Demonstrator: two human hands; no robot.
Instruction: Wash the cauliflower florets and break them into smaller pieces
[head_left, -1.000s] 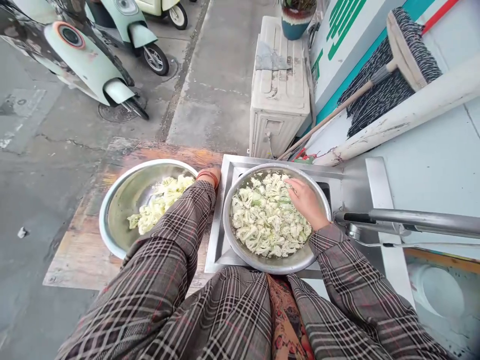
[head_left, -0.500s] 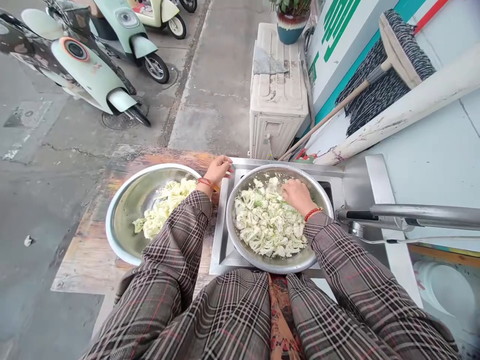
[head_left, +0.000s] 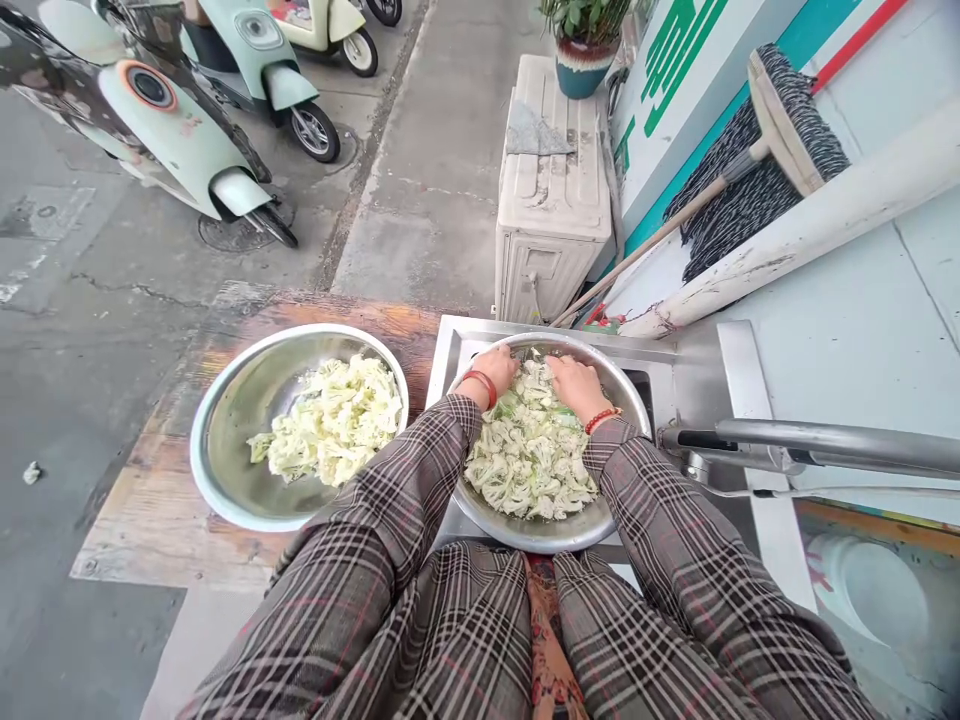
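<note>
A wide steel bowl [head_left: 626,395] full of cut cauliflower florets [head_left: 532,470] in water sits on the sink. Both my hands are inside it, near its far side. My left hand [head_left: 496,368] reaches in at the far left, its fingers stretched down among the florets and partly hidden. Across from it, my right hand [head_left: 576,386] touches the florets with fingers extended, tips sunk between the pieces. I see nothing gripped in either hand. To the left, a second steel bowl [head_left: 232,440] holds a smaller heap of yellowish-white cauliflower pieces [head_left: 334,415].
The left bowl stands on a worn wooden board [head_left: 142,520]. A faucet [head_left: 810,435] juts in from the right over the steel sink [head_left: 442,365]. Beyond are a white outdoor unit [head_left: 551,190], a potted plant [head_left: 585,60], a mop [head_left: 780,130] and parked scooters [head_left: 180,140].
My left hand has moved right, from beside the sink's left edge into the florets of the right bowl. My right hand stays in that bowl, shifted slightly left.
</note>
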